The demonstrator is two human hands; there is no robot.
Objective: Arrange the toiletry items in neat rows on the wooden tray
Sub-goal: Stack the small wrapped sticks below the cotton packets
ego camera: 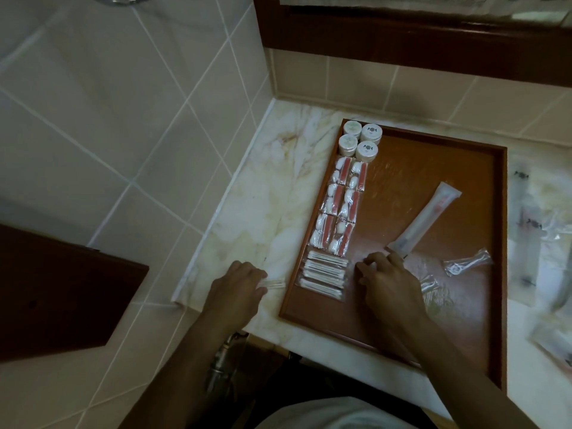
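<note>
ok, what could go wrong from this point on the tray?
The left hand holds a cotton swab packet off the wooden tray, over the counter; it could slip. The right hand reaches beside the stacked swab packets and may nudge that row. The toothbrush pack lies diagonally, unaligned.

Right hand (391, 284) covers part of a clear packet (428, 284). Packets on counter (540, 243) at right edge blurred, cut off. Jar (371, 133) labels unreadable.
</note>
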